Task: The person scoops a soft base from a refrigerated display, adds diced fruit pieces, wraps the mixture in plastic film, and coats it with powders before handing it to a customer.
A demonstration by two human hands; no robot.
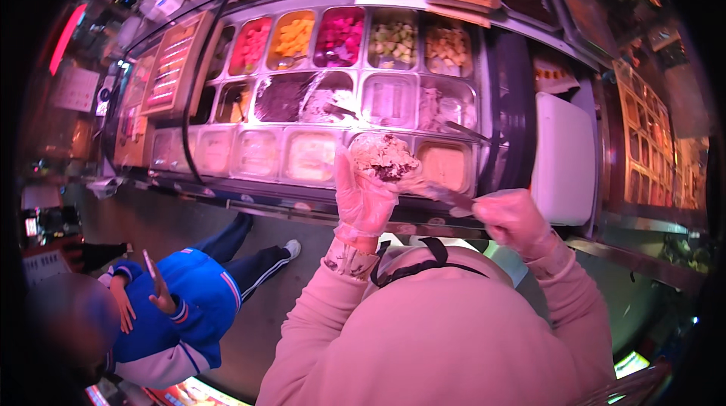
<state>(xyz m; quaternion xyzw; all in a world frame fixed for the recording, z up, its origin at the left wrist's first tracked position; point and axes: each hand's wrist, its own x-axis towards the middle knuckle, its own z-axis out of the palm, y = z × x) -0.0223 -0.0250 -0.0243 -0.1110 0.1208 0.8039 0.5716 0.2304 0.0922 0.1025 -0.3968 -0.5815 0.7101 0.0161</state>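
Observation:
My left hand (363, 198), in a clear plastic glove, holds up a cup heaped with pale ice cream and dark pieces (384, 156) over the front row of tubs. My right hand (510, 217), also gloved, grips a metal scoop or spatula (452, 198) whose blade reaches toward the underside of the cup. Both sleeves are pale pink. A black strap hangs at my chest.
A chilled counter (499, 88) holds trays of cut fruit (340, 35) at the back, dark and white ice cream tubs (295, 96) in the middle and pale tubs (310, 155) in front. A white lid (563, 156) lies at right. A person in a blue jacket (170, 308) stands at lower left.

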